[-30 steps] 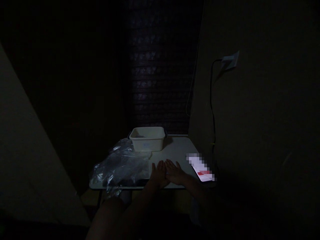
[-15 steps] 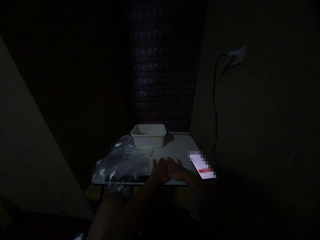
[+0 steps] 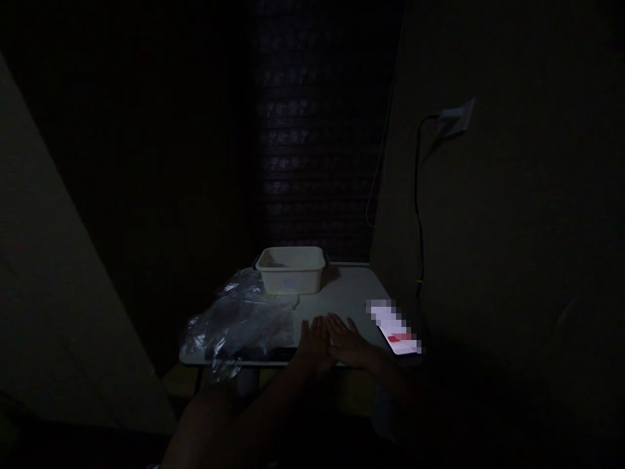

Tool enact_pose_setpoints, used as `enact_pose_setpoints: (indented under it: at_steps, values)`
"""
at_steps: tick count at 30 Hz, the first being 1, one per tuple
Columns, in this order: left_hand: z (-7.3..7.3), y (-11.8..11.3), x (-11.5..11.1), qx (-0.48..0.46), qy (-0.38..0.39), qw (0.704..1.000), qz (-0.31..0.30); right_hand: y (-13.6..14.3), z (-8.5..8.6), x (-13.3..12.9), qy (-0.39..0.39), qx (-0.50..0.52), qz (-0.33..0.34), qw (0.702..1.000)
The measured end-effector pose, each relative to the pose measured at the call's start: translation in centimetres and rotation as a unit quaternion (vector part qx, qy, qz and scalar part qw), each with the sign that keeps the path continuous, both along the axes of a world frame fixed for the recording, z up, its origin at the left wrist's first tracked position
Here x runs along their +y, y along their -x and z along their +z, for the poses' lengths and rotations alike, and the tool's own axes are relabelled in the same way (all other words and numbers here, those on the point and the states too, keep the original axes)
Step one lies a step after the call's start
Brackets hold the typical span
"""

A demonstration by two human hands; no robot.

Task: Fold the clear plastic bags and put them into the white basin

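Observation:
Near the front edge of a small white table (image 3: 342, 296), my left hand (image 3: 315, 342) and my right hand (image 3: 347, 344) lie side by side, touching or overlapping along their inner edges. Both have their fingers stretched forward, with the outermost digit of each spread apart. Neither holds anything that I can see. It is too dark to tell whether the palms face up or whether the hands rest on the tabletop. A crumpled clear plastic sheet or bag (image 3: 249, 319) is just left of my left hand. Right of my right hand lies a lit phone (image 3: 395, 329), its screen partly pixelated.
A cream plastic tub (image 3: 291, 281) with dark side handles stands at the back of the table. Behind hangs a dark blind (image 3: 303, 156). On the right wall, a black cable (image 3: 418, 195) runs down from a socket (image 3: 456, 118). The room is very dark.
The view has tilted slightly, so the table and tub sit a little lower in the picture. My hands are a bit lower and look flatter, still side by side.

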State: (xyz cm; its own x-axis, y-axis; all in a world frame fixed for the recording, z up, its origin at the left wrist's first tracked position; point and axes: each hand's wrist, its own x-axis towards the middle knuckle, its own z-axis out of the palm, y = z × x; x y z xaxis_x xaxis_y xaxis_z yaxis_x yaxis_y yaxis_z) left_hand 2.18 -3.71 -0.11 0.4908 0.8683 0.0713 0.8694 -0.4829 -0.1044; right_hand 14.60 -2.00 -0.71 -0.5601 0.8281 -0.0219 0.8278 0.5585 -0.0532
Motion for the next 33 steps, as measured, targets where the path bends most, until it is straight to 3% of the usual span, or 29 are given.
enact_pose_setpoints:
  at_steps: [13, 18, 22, 26, 33]
  values:
    - [1.0, -0.1, 0.1, 0.019, 0.015, 1.0, 0.002, 0.3, 1.1, 0.1, 0.057, 0.002, -0.01, 0.998]
    - [1.0, 0.0, 0.4, -0.009, -0.011, 1.0, -0.003, 0.3, 1.7, 0.2, -0.002, 0.027, -0.004, 1.0]
    - [0.2, 0.1, 0.6, -0.024, -0.029, 0.999, 0.001, 0.2, 0.8, 0.6, -0.041, 0.028, -0.002, 0.999]
    - [-0.1, 0.1, 0.7, -0.018, -0.007, 1.0, 0.007, 0.2, 0.1, 0.8, -0.001, 0.014, -0.009, 1.0]
    - [0.8, 0.0, 0.6, -0.006, 0.007, 1.0, 0.007, 0.2, 0.7, 0.8, 0.038, 0.015, -0.011, 0.999]
